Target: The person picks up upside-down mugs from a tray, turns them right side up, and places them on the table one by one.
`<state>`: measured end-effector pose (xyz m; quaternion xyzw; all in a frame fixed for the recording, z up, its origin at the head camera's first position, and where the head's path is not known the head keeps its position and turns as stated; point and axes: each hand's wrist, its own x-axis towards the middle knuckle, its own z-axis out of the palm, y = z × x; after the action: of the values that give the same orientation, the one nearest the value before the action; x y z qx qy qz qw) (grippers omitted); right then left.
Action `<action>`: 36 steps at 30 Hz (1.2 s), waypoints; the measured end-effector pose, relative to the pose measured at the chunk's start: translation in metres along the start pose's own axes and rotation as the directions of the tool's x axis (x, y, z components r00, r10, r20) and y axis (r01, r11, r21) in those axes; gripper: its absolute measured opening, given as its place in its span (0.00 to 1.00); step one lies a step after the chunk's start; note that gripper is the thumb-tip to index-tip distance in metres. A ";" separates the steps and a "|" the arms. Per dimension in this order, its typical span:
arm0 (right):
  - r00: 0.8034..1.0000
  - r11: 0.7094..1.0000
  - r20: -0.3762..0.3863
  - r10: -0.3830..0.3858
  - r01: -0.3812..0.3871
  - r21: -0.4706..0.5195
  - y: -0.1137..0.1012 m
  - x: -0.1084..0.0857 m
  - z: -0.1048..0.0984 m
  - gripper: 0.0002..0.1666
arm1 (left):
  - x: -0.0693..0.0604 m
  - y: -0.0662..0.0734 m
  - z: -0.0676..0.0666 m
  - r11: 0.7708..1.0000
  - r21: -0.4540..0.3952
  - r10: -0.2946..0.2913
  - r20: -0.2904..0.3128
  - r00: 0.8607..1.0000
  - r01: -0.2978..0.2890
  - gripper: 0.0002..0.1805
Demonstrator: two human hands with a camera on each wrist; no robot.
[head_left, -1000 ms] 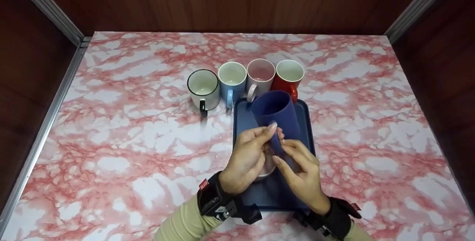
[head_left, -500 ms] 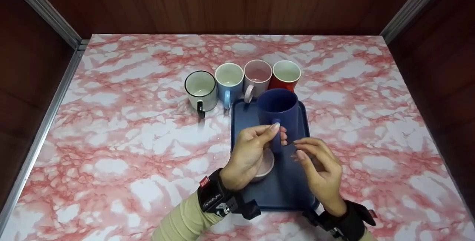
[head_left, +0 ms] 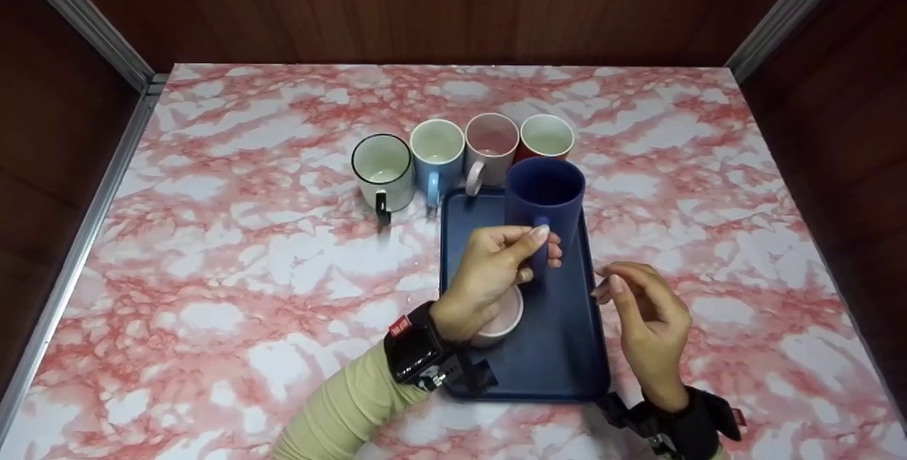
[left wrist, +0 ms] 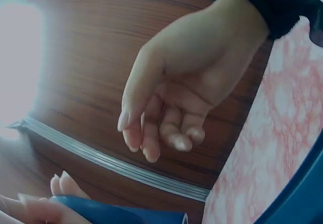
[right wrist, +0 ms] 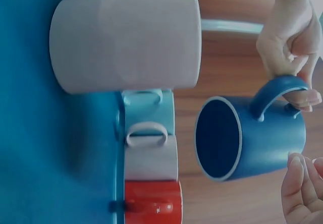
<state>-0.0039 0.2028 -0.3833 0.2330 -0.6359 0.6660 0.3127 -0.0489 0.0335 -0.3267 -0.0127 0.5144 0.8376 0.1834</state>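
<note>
My left hand [head_left: 485, 272] grips a dark blue mug [head_left: 549, 194] by its handle, thumb on top, holding it up over the tray's far right part. In the right wrist view that blue mug [right wrist: 267, 138] hangs from the curled fingers, its mouth in sight. My right hand [head_left: 652, 318] hovers right of the dark blue tray [head_left: 545, 361], fingers loosely bent with nothing in them. The left wrist view shows the right hand [left wrist: 181, 77] from its palm side. A pale pinkish mug [head_left: 502, 318] stands on the tray, partly covered by my left hand.
Behind the tray a row of mugs stands upright: white with black rim [head_left: 386, 166], light blue [head_left: 439, 155], pale pink [head_left: 492, 141] and red [head_left: 545, 137]. The raised mug hides part of the red one. Wooden panels [head_left: 453, 6] border the marbled table.
My right hand has left the blue mug's handle area and moved right, off the tray. My left hand has shifted the blue mug to the right and brought it more upright.
</note>
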 end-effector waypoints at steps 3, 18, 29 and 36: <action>1.000 1.000 -0.029 0.006 -0.006 0.003 0.000 0.002 -0.005 0.08 | 0.006 0.002 0.004 1.000 0.008 -0.012 0.014 1.000 0.012 0.13; 0.978 0.994 -0.188 0.091 -0.100 -0.038 0.003 -0.004 -0.040 0.10 | 0.052 -0.006 0.041 0.978 0.187 -0.089 -0.032 0.996 0.093 0.11; 0.891 0.942 -0.320 0.323 -0.334 0.020 0.022 -0.011 -0.071 0.12 | 0.091 -0.025 0.062 0.960 0.253 -0.085 -0.138 0.987 0.118 0.10; 0.821 0.868 -0.320 0.472 -0.496 0.007 0.029 -0.018 -0.077 0.16 | 0.112 -0.040 0.068 0.972 0.209 -0.071 -0.186 0.980 0.110 0.10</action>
<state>-0.0059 0.2772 -0.4228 -0.0564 -0.6417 0.7268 0.2384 -0.1291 0.1419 -0.3524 -0.0905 0.6163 0.7625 0.1751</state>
